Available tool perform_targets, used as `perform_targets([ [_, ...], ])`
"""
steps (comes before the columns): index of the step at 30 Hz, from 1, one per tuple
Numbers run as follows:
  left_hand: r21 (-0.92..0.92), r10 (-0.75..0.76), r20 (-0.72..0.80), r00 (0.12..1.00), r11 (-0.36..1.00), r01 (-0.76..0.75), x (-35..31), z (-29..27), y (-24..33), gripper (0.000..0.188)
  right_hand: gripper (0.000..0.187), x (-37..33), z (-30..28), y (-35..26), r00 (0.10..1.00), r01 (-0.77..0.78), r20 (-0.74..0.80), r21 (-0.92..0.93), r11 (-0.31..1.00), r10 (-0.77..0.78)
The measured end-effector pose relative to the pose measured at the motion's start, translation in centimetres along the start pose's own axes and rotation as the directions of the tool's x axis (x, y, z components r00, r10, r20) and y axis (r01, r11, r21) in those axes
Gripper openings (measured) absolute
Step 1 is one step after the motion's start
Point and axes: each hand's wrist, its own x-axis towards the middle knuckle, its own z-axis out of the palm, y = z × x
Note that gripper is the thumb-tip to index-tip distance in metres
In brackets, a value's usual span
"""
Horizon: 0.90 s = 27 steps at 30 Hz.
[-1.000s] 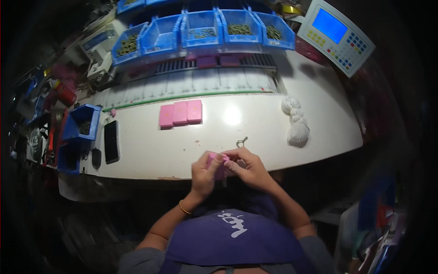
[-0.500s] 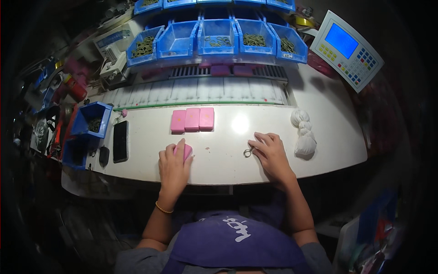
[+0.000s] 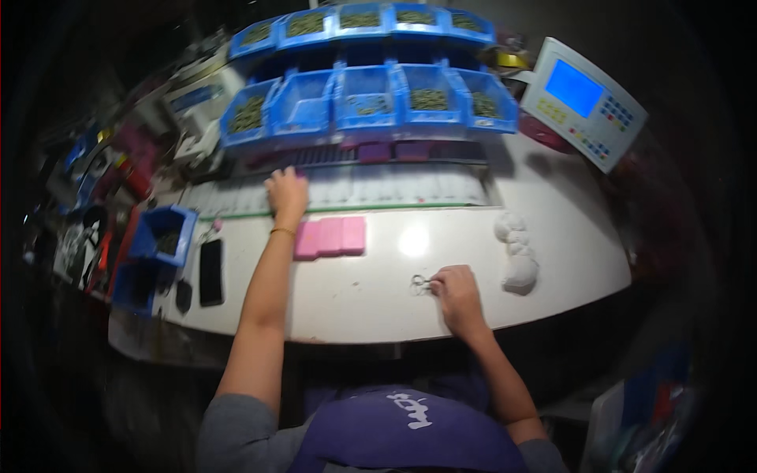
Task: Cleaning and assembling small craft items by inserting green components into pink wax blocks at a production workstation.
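Observation:
My left hand (image 3: 289, 194) reaches forward over the pale marked strip (image 3: 378, 188), its fingers curled around a pink block that is mostly hidden; only a purplish-pink edge shows beside them. On the white table, three pink blocks (image 3: 330, 237) stand side by side, just right of my left wrist. My right hand (image 3: 457, 296) pinches a small dark metal ring (image 3: 419, 280) between thumb and fingertips, low over the table. A second ring outline appears just below it, but blur hides whether it is separate.
Blue bins (image 3: 367, 102) with small greenish pieces stand in two rows at the back. A knotted white cloth bundle (image 3: 517, 252) lies at the right, below a keypad with a screen (image 3: 583, 102). At left are a black phone (image 3: 211, 273) and a blue bin (image 3: 163, 235).
My left hand has moved from the near table forward to the strip, taking the pink block along. My right hand has closed on the ring and shifted slightly. The view has tilted.

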Motion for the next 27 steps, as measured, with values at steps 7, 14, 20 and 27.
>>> perform_targets([
  [7, -0.541, 0.439, -0.004, 0.898, 0.755, -0.371, -8.7, -7.4, 1.1, 0.037, 0.008, 0.1, -0.1, -1.6, 0.951, -0.156, -0.216, 0.290, 0.944, 0.223],
  [14, -0.905, 0.313, 0.400, 0.861, -0.014, 0.425, -24.0, -14.2, 6.9, 0.026, 0.015, 0.5, 1.5, -8.1, 0.963, -0.033, -0.224, 0.446, 0.894, 0.147],
  [20, -0.866, 0.185, 0.435, 0.881, -0.182, 0.465, -24.7, -15.1, 8.2, 0.013, 0.020, 0.4, 0.2, -9.0, 0.969, 0.015, -0.237, 0.351, 0.936, 0.073],
  [27, -0.556, 0.297, 0.651, 0.699, -0.441, 0.705, -24.3, -16.2, 8.1, 0.014, 0.023, 0.1, -2.1, -9.8, 0.981, -0.083, -0.130, 0.387, 0.918, 0.144],
])
